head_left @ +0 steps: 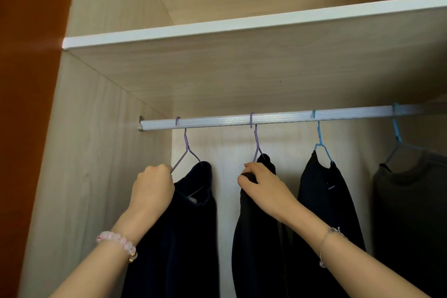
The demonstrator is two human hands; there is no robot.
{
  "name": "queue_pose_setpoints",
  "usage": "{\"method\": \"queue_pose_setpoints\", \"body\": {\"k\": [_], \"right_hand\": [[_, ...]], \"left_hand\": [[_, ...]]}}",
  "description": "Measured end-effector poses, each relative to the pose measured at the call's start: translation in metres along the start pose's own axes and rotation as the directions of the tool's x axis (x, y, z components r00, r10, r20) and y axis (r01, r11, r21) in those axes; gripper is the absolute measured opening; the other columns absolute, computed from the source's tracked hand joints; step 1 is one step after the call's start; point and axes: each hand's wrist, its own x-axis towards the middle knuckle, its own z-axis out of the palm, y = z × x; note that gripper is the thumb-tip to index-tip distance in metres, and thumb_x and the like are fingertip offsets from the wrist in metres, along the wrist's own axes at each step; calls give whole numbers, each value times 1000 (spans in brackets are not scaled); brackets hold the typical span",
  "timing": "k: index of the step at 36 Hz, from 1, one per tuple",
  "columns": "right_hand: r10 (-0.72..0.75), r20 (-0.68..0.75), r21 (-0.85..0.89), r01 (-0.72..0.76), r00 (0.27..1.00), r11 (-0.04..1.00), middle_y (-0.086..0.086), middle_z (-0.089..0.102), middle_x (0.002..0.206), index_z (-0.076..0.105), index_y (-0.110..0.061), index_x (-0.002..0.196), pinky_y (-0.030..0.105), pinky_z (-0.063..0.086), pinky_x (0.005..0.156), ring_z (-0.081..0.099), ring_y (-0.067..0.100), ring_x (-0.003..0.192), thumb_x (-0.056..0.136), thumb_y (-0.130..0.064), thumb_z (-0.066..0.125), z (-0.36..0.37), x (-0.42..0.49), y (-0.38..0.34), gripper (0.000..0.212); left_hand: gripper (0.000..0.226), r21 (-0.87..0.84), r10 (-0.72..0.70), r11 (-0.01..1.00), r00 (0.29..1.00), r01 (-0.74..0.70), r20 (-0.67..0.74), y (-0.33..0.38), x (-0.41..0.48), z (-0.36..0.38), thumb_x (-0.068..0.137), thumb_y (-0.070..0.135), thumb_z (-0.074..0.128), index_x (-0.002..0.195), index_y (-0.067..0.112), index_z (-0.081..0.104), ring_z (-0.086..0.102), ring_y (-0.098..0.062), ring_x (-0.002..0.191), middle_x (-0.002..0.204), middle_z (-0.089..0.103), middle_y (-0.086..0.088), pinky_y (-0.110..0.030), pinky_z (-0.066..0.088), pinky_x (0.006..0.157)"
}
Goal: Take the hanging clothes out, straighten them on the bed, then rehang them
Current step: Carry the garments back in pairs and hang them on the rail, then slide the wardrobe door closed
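I am looking up into an open wardrobe (92, 176) of pale wood-grain board, with an orange-brown wall (29, 104) to its left. A shelf (242, 24) with a white front edge crosses the upper part. Below it a ribbed silver rail (278, 118) runs from the left panel out past the right edge of my view.

Four dark clothes hang on the rail, well spaced. From the left they are a navy garment (191, 225) on the leftmost purple hanger (186, 145), then a black garment (254, 237) on a second purple hanger (256, 143). After those come another black piece (321, 189) on a blue hanger (320, 138) and a dark grey top (411, 201) on a further blue hanger (396, 133).

Both hands are up at the clothes. The left hand (153, 186) is clenched round the left arm of the leftmost purple hanger. The right hand (263, 186) pinches the bunched top of the black garment just under its hook. A pink bead bracelet (118, 243) sits on the left wrist and a thin silver chain (329, 242) on the right.
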Motion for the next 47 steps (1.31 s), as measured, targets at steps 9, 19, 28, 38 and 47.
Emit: {"method": "queue_pose_setpoints", "body": {"k": [9,19,28,38,47], "right_hand": [[-27,12,0,27,1000,1000,-13,47,129,56,-21,104,28,39,85,48,11,104,90,-37,41,-4,0,4,26],[-15,47,38,13,999,999,-16,36,145,53,-25,118,25,33,91,44,10,120,91,-39,40,-7,-3,4,34],[-34,38,25,33,999,999,-12,49,133,53,-26,122,24,38,90,49,8,109,93,-38,40,-24,-14,0,34],[-87,49,156,79,995,985,-14,51,135,45,-32,134,20,36,106,44,-2,125,92,-29,52,-65,-67,14,43],[32,12,75,-33,999,997,-9,72,97,64,-31,109,18,50,87,66,0,92,90,-14,58,-147,-188,48,25]], "left_hand": [[23,-93,-3,996,1000,4,11,16,-9,5,94,1,44,98,4,66,39,-27,69,59,31,4,-31,35,64],[23,-50,34,998,999,-34,7,22,-13,0,95,14,43,94,2,63,39,-31,66,59,34,1,-31,36,64],[27,-59,-6,998,999,9,53,29,-16,-13,94,22,46,111,6,60,52,-36,87,108,64,-18,-36,44,74],[33,-147,291,933,928,-329,-231,91,-57,-27,83,10,67,116,6,68,65,-37,96,113,70,-11,-45,54,71],[37,-648,454,395,751,-651,-479,168,-177,-15,98,26,39,103,6,70,61,-6,95,101,68,1,-11,45,88]]}}
